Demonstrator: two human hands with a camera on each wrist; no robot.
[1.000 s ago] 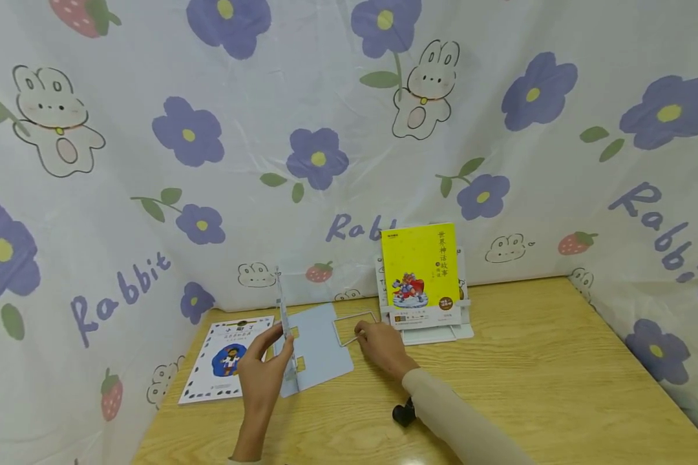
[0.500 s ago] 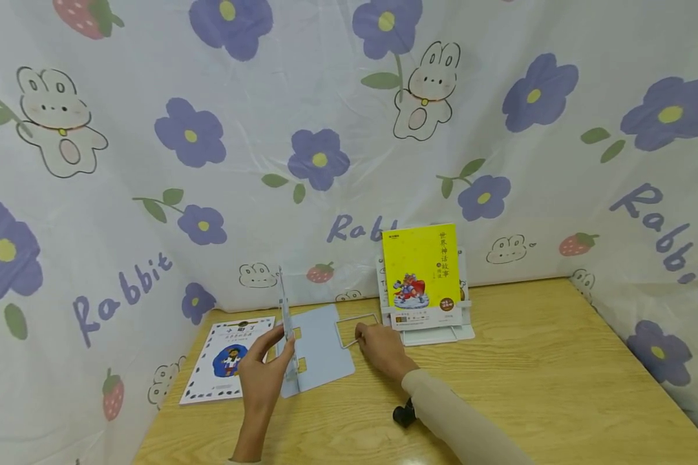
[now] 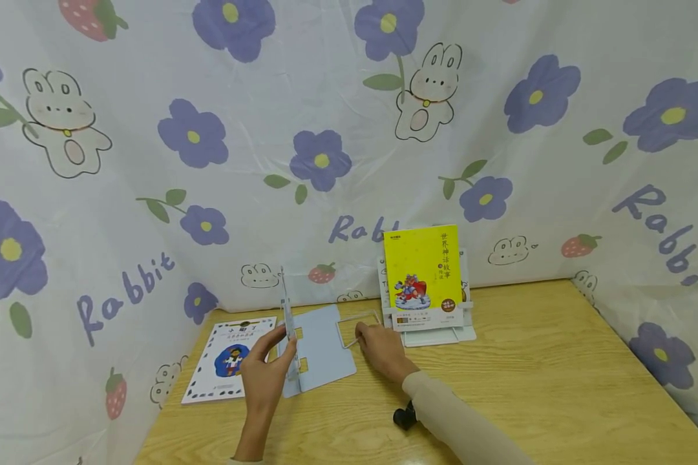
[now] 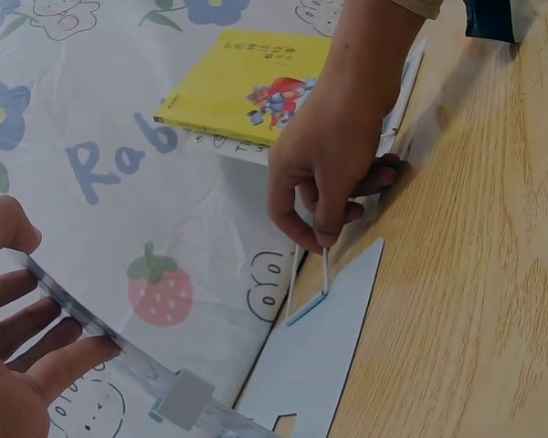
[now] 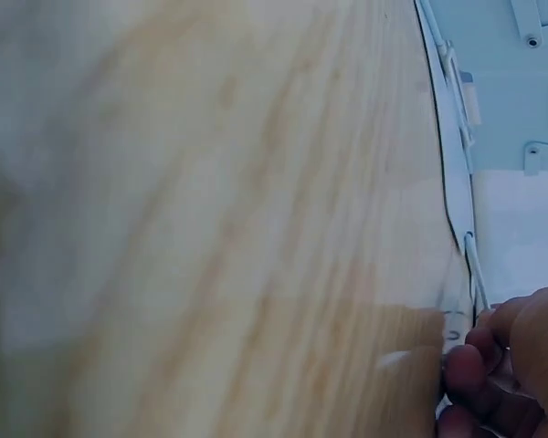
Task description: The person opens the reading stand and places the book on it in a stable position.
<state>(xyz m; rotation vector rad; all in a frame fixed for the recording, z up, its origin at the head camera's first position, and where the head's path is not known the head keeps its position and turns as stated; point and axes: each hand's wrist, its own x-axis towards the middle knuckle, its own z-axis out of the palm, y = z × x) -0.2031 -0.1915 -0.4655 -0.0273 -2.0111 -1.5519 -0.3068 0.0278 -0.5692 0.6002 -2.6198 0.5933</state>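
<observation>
A pale blue book stand stands on the table, its base plate [image 3: 328, 352] lying flat and its back panel [image 3: 287, 307] upright, seen nearly edge-on. My left hand [image 3: 264, 371] grips the back panel between thumb and fingers. At the right of the base, a thin wire support [image 4: 308, 308] tilts up from the plate. My right hand [image 3: 382, 349] pinches the far end of this wire between thumb and fingertips. In the left wrist view the curled right fingers [image 4: 327, 214] sit close over the tabletop. The right wrist view catches only part of this hand.
Just right of my right hand, a yellow book [image 3: 421, 268] leans on a second white stand [image 3: 424, 337]. A white picture book [image 3: 223, 361] lies flat at the left. A small black object [image 3: 404, 416] is near my right sleeve. A patterned curtain [image 3: 256, 194] hangs behind the table [image 3: 535, 374].
</observation>
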